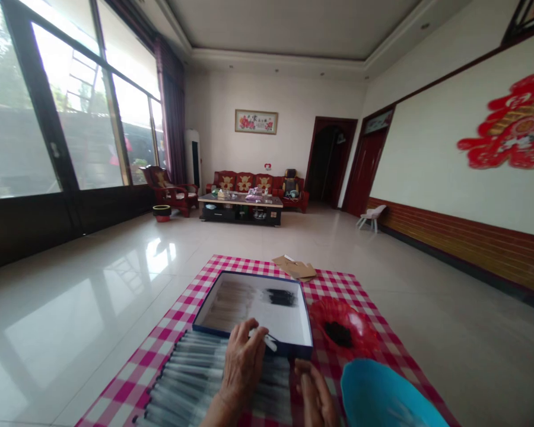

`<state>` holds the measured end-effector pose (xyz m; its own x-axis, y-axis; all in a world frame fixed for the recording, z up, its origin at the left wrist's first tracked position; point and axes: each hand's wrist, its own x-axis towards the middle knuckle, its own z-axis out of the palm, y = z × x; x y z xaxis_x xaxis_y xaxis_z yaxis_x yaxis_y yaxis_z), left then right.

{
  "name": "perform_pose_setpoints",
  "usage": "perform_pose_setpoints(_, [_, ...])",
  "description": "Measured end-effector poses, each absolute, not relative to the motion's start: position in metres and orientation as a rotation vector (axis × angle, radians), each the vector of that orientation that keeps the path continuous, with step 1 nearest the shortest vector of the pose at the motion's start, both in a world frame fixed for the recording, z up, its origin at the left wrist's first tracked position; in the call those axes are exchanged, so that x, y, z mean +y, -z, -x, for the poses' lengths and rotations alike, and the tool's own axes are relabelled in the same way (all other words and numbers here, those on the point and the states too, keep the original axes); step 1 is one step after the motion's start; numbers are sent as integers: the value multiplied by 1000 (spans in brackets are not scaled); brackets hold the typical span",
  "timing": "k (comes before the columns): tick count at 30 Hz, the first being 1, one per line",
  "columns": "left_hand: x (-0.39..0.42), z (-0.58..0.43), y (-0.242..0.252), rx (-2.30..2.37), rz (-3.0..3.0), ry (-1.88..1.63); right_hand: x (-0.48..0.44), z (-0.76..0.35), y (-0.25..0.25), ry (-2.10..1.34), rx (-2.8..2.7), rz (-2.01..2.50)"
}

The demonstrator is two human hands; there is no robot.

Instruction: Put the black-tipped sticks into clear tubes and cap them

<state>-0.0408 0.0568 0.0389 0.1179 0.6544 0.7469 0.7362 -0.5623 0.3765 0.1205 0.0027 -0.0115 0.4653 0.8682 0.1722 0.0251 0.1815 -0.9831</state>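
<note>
My left hand is closed in a pinch on a slim, white-and-dark pen-like piece, over the near edge of a shallow dark-blue box with a white inside. Inside the box lie a patch of short black pieces and a row of thin brownish sticks. Below the box, many clear pen-like tubes with dark ends lie side by side, partly under my left hand. My right hand is at the near right of the tubes, fingers curled together and blurred; anything in them is hidden.
A red flower-shaped dish with small black pieces stands right of the box. Nearer me is a blue bowl holding pale pieces. Brown cardboard lies at the far edge of the checked tablecloth. Farther off is a coffee table.
</note>
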Motion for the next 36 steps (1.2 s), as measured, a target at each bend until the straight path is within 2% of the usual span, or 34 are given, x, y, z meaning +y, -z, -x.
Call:
perform_pose_setpoints(3, [71,40,-27,-1456,2269,1439,28,-134,-14,-592,-1216,1279])
perform_pose_setpoints(8, [80,35,-16,-1687,2324,1181,118,-142,-47,-193,-1889,1509])
perform_pose_setpoints(13, [79,32,-19,-1839,2390,1013,192,-128,-45,-178,-2125,1623])
perform_pose_setpoints(18, [79,31,-20,-1870,2371,1022,215,-119,-36,-138,-2221,1773])
perform_pose_setpoints(23, [78,30,-19,-1842,2315,1066,213,-114,-40,-156,-2264,1800])
perform_pose_setpoints(27, [81,31,-21,-1841,2324,1130,202,-112,-39,-420,-2446,1721])
perform_pose_setpoints(30, [86,32,-23,-1845,2322,1292,190,-110,-32,-545,-2493,1677])
perform_pose_setpoints(36, [86,36,-49,-1946,2265,1736,173,-105,-32,-531,-2353,1590])
